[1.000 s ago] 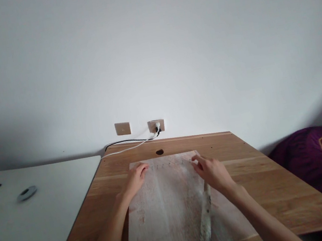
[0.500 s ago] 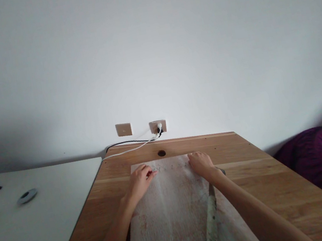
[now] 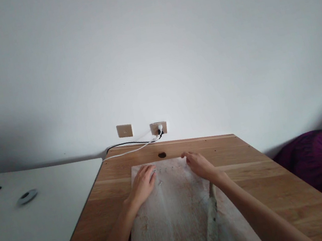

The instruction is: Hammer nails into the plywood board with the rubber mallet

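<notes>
Half a second ago the right hand point(image 3: 198, 165) was curled; now I see its index finger stretched leftward at the far edge of the pale board point(image 3: 171, 217). The left hand point(image 3: 143, 183) looks flatter than its earlier pinch-like shape, and I notice a small pale piece point(image 3: 160, 183) newly visible beside its fingertips.

Left grip point(image 3: 142, 184), right grip point(image 3: 200, 165) over 1 pale board point(image 3: 171, 221)
</notes>
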Available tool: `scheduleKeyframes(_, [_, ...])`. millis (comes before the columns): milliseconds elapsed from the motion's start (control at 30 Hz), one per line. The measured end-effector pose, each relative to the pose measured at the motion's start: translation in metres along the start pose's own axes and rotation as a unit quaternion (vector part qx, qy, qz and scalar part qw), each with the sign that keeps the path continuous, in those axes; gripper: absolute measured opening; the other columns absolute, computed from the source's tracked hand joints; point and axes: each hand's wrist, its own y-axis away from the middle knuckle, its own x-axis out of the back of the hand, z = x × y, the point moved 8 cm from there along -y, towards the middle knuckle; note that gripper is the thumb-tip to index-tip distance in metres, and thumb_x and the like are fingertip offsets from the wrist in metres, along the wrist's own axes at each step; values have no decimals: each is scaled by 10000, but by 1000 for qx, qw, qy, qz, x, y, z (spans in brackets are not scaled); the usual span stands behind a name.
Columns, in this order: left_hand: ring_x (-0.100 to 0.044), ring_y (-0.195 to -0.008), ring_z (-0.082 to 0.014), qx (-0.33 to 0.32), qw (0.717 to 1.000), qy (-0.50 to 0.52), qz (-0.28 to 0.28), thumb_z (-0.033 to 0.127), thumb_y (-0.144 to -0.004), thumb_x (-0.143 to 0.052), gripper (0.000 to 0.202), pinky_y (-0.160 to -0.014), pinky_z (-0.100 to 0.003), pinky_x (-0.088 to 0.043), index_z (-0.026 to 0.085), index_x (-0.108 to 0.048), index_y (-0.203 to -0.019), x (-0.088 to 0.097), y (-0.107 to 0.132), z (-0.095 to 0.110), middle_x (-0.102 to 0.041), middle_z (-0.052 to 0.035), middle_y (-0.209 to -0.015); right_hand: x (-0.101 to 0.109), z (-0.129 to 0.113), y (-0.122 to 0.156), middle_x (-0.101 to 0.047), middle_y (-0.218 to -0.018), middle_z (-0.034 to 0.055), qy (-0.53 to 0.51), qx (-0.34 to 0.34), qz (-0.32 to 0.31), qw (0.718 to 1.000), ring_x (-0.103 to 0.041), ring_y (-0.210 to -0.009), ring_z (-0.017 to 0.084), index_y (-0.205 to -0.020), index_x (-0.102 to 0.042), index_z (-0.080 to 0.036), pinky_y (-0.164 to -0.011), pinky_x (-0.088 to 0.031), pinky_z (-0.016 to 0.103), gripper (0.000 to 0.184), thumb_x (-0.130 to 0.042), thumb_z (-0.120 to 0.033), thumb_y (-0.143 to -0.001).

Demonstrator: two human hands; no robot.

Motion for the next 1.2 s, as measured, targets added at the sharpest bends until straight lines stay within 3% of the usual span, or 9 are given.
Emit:
scheduleKeyframes(133, [-614,-1087,-233,-1,1000,-10,-13,144,-977,-493,273,-990,-387,-484,208,-680,-1166,-7,-1,-5,-697,-80,-1115,-14,-30,24,-677,-1067,38,-78,97,-71,990,-664,-873,115,-1071,-664,-177,-775,-471,191,252,-644,-64,-847])
scheduleKeyframes(233, [-639,-1029,-218,16,1000,0,-16,149,-963,-523,212,-935,-353,-497,206,-704,-1055,-8,-8,-8,-704,-67,-1062,-20,-35,37,-669,-1047,31,-90,115,-79,986,-657,-912,133,-1045,-654,-180,-806,-476,208,200,-713,-153,-855])
scheduleKeyframes(333, [-661,-931,-196,25,999,33,-32,132,-933,-550,175,-864,-313,-504,190,-704,-991,-10,-17,-11,-709,-57,-988,-14,-22,33,-649,-1071,69,-55,64,-17,996,-633,-975,174,-1110,-633,-159,-889,-462,267,165,-619,-198,-951])
scheduleKeyframes(467, [-667,-828,-166,31,995,88,-44,80,-864,-563,282,-797,-276,-514,178,-691,-1095,-14,-20,-13,-719,-53,-964,-11,-12,17,-607,-1188,164,16,-9,56,998,-557,-1129,255,-1146,-626,-99,-990,-415,345,238,-451,-90,-985])
scheduleKeyframes(667, [-680,-1018,-183,13,993,114,-35,31,-857,-493,351,-945,-324,-520,187,-682,-1108,-15,-13,-14,-727,-77,-1094,-30,-18,5,-564,-1244,198,73,-41,79,993,-500,-1156,290,-1175,-644,-92,-964,-421,360,308,-430,-56,-957])
scheduleKeyframes(867, [-675,-1012,-191,7,997,79,-21,65,-924,-496,273,-939,-333,-511,202,-680,-1073,-16,-14,-17,-731,-57,-1062,-29,-22,7,-588,-1222,141,78,-2,96,992,-494,-1162,256,-1148,-664,-160,-1020,-379,329,274,-448,-110,-988])
scheduleKeyframes(1033, [-663,-1001,-191,1,999,44,-18,94,-950,-531,204,-922,-320,-490,203,-683,-1031,-15,-15,-17,-727,-43,-1035,-29,-25,4,-623,-1162,143,91,14,89,992,-515,-1124,280,-1112,-661,-166,-977,-382,385,280,-395,-235,-1060])
scheduleKeyframes(1200, [-625,-930,-198,2,1000,-24,-13,188,-955,-608,86,-845,-302,-458,205,-684,-916,-10,-18,-13,-685,-37,-922,-30,-24,4,-639,-1131,151,104,11,89,991,-529,-1103,302,-1087,-664,-158,-944,-382,416,316,-367,-267,-1074])
